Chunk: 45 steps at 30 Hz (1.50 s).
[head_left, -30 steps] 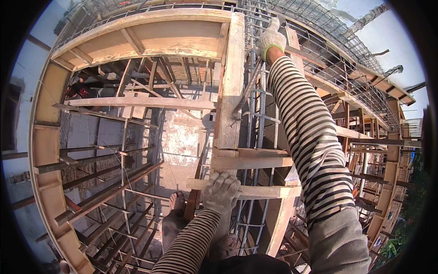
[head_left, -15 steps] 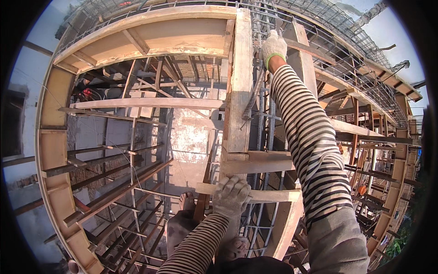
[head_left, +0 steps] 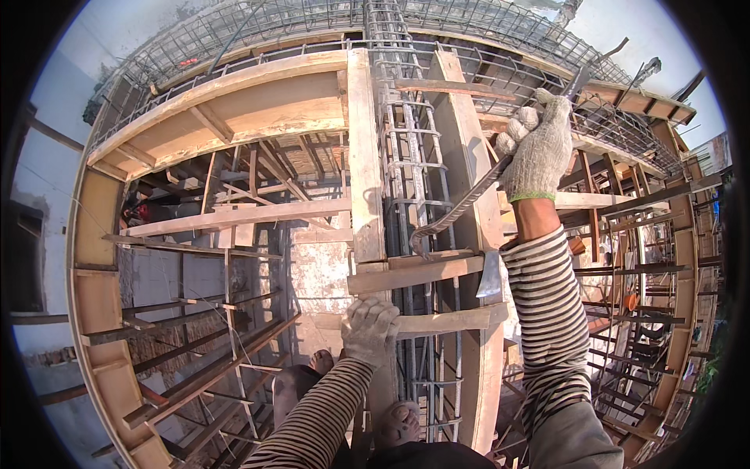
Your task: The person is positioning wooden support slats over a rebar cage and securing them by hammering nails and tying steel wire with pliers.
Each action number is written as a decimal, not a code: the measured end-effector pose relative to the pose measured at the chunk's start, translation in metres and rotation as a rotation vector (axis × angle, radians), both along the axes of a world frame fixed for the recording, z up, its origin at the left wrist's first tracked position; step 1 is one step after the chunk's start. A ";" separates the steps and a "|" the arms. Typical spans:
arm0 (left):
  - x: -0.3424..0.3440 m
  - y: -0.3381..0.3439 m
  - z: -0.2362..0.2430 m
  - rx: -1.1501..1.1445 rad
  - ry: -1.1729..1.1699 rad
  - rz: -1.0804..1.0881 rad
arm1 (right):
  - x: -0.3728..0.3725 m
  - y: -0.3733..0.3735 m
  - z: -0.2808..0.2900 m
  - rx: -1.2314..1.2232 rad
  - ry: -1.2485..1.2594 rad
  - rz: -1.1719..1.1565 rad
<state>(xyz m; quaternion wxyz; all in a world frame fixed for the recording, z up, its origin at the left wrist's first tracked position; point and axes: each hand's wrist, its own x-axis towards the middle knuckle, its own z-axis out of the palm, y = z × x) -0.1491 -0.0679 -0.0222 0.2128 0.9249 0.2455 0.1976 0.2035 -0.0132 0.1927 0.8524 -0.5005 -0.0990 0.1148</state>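
Observation:
My right hand (head_left: pixel 539 144), in a pale knit glove with a green cuff, is closed around a ribbed steel pry bar (head_left: pixel 469 202). Its hooked end hangs over the reinforcing bars (head_left: pixel 414 156) between two form boards, and its flattened end points up to the far right. My gloved left hand (head_left: pixel 370 332) is closed over the left end of a short wooden crosspiece (head_left: pixel 449 321) spanning the form. Just beyond lies another crosspiece (head_left: pixel 422 273). A flared grey metal blade (head_left: pixel 490 277) shows beside my right forearm; what it belongs to is hidden.
Form boards (head_left: pixel 364 156) run away from me, with a curved plywood form (head_left: pixel 266 109) at far left. Timber props and braces (head_left: pixel 211 352) fill the deep openings on both sides. My bare foot (head_left: pixel 400 422) rests near the form. Rebar cages (head_left: pixel 273 39) stand beyond.
My right hand has come back nearer and to the right with the pry bar, which now slants across the form. My left hand stays on the crosspiece. The whole view has shifted.

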 end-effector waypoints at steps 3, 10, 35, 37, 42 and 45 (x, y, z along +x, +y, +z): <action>-0.012 -0.005 -0.009 -0.291 -0.244 0.143 | -0.042 -0.070 0.034 0.087 0.018 -0.105; 0.010 -0.037 0.057 -0.141 -0.394 0.103 | -0.100 -0.194 0.043 0.244 0.021 -0.239; -0.056 -0.086 0.032 -0.393 0.083 0.088 | -0.272 -0.385 -0.122 0.324 0.614 -0.909; -0.052 -0.087 0.036 -0.655 0.083 0.238 | -0.299 -0.394 -0.132 0.349 0.808 -0.958; -0.057 -0.101 0.026 -0.706 0.157 0.284 | -0.326 -0.401 -0.159 0.295 0.967 -0.938; -0.057 -0.098 0.024 -0.499 0.166 0.267 | -0.319 -0.394 -0.165 0.270 0.999 -0.865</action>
